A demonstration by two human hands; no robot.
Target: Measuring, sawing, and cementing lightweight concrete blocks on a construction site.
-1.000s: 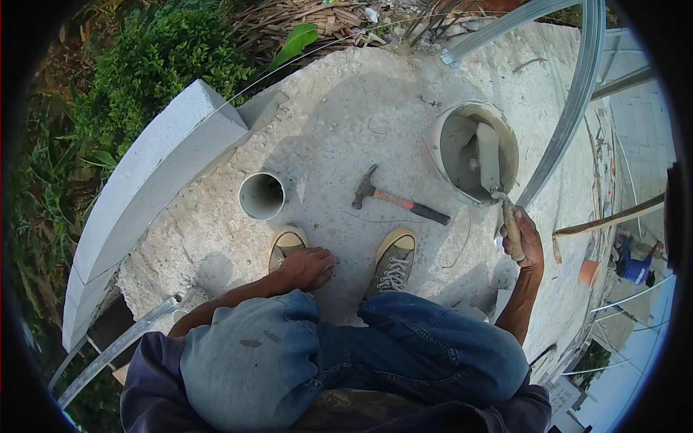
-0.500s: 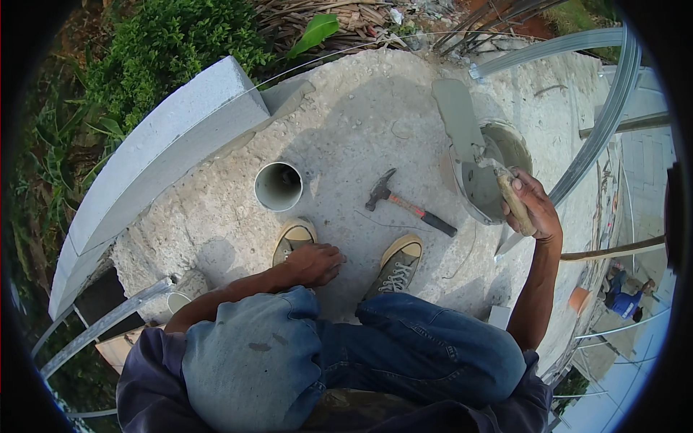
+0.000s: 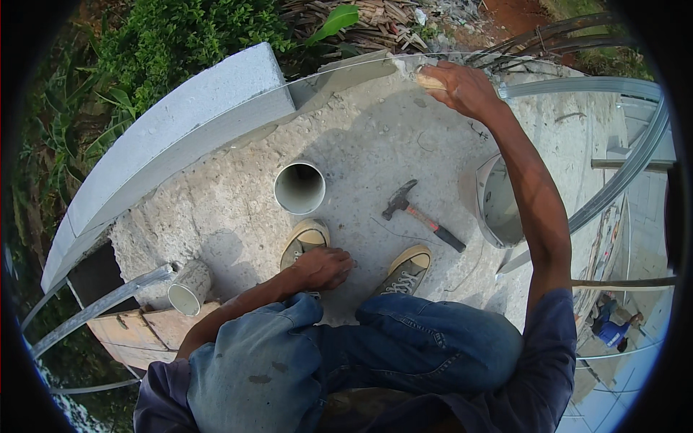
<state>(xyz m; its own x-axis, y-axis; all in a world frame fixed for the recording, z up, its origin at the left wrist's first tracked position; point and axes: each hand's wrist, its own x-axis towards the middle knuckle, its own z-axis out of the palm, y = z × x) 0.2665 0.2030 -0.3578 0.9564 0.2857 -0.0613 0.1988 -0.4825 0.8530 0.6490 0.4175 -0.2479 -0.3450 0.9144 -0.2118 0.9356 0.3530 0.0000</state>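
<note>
Right hand (image 3: 468, 92) clamped on handle of trowel (image 3: 369, 66); blade lies left of hand, long axis along slab (image 3: 375, 155) edge, toward white block (image 3: 206, 94). Left hand (image 3: 325, 268) farther, beside shoe (image 3: 307, 237), fingers curled together, nothing seen inside.

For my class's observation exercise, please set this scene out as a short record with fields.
Right hand: stretched forward, gripping a pale trowel handle
Left hand: curled near the left shoe; contents unclear
Surface: rough concrete slab
On it: hammer lying flat; white pipe, open end up; bucket, partly behind the right forearm
Slab's left: pale blocks
Background: green bushes; another person in blue, far right
</note>
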